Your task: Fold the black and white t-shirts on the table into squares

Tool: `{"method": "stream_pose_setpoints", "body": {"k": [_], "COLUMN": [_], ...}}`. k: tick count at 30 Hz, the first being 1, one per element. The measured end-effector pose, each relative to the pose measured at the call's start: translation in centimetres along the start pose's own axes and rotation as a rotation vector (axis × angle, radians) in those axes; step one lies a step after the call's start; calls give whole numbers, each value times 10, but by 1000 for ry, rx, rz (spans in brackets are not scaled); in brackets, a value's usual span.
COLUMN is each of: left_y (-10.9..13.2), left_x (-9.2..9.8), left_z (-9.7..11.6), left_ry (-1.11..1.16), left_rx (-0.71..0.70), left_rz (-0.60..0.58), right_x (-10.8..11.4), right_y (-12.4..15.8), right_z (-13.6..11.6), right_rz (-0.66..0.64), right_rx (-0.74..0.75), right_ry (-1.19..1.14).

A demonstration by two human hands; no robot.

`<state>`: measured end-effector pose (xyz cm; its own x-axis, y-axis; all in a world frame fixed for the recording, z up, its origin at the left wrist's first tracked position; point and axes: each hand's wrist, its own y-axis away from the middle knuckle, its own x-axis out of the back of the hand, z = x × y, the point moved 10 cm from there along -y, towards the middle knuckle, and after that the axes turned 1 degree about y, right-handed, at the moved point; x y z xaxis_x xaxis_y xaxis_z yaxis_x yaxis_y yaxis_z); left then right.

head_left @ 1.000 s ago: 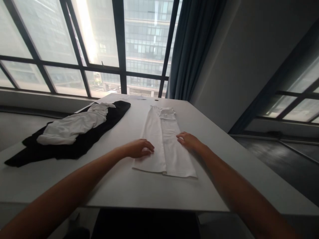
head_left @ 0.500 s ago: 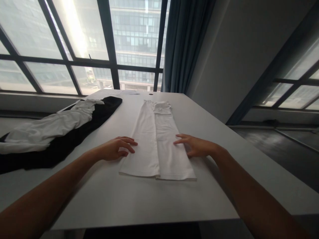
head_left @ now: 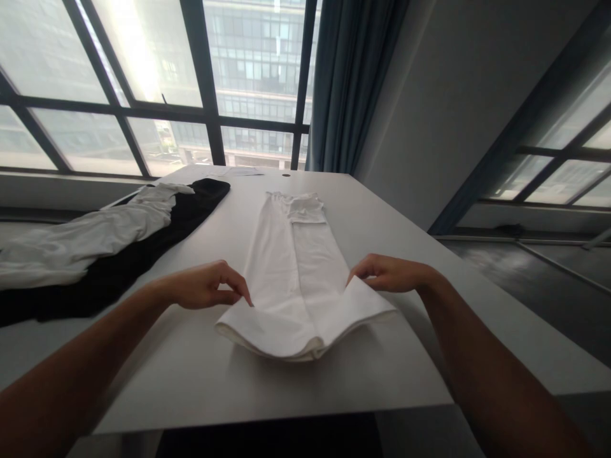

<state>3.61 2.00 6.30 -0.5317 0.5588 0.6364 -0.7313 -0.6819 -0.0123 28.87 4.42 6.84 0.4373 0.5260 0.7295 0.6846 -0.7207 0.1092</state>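
Observation:
A long white garment (head_left: 281,267), with its sides folded in to a middle seam, lies lengthwise on the table; whether it is a shirt or something else I cannot tell. Its near end is lifted at both sides and sags in the middle. At its left edge my left hand (head_left: 210,286) is closed, pinching the cloth between thumb and fingers. Opposite, my right hand (head_left: 389,272) pinches the right edge, its fingertips partly hidden by the raised cloth. The far end, with a bunched and wrinkled part, rests flat.
A white table (head_left: 267,397) runs towards the window. Dark clothing (head_left: 124,283) lies along its left side, with a crumpled white cloth (head_left: 95,238) on top. Paper (head_left: 243,172) lies at the far edge, near a blue curtain (head_left: 351,89).
Both hands have gone from resting flat at the garment's edges to pinching them. The near end has risen at the sides and curved. The view has shifted slightly.

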Motion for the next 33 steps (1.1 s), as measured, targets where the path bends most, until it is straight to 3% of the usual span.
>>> {"method": "stream_pose_setpoints", "body": {"k": [2,3,6,9,11,16,19,22,25,28,30,33], "left_y": [-4,-7,-12,-11,-11,-16,-21,-22,-27,-27,-28,-32], "left_x": [7,14,34,40,42,35,37,40,38,34,32,18], "left_z": [-5,-10,-40,-71,-80,-72,-49,-31,-53,-80,-78,-56], "left_ry": [120,175,313,304,170,-204,-323,-435,-499,-538,-566,-593], "left_rx": [42,60,128,242,280,297,173,28,174,338,300,121], "left_rz": [116,218,566,723,723,567,598,656,585,499,476,370], "right_x": [-2,3,29,28,23,18,21,37,41,32,28,29], "right_y": [-4,-9,-17,-21,-25,-26,-25,-21,-21,-29,-32,-34], "right_z": [6,13,55,89,94,82,72,55,58,75,82,84], "right_rz": [-5,59,457,588,557,469,464,595,639,533,490,510], "right_rx": [-18,-39,-195,-359,-370,-320,-297,-161,-163,-249,-264,-223], "right_ry": [-148,-218,-346,-383,-373,-232,-146,-57,57,181,226,244]}}
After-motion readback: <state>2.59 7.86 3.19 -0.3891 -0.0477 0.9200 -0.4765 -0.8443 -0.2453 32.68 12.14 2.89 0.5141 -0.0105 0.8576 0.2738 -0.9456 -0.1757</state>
